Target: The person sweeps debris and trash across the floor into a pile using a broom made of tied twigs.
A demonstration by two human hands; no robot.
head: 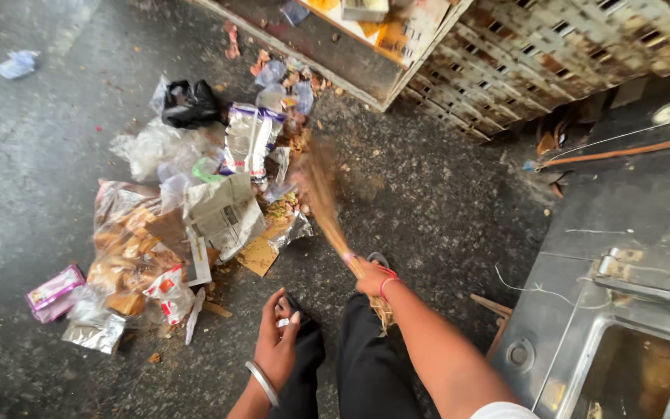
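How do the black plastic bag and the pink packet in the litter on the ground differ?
The black plastic bag is dark, crumpled and shapeless; the pink packet is bright, flat and roughly rectangular. The bag lies at the far end of the litter pile, near the wooden crate, while the packet sits at the near left edge, away from the broom in the right hand. Both lie on the dark ground, untouched by either hand.

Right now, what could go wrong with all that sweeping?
The broom in the right hand looks blurred, so a hard swipe might scatter the light plastic wrappers out of the rubbish pile. Bits could also slide under the metal cabinet close behind the pile. The left hand hangs free, so nothing holds the pile back.
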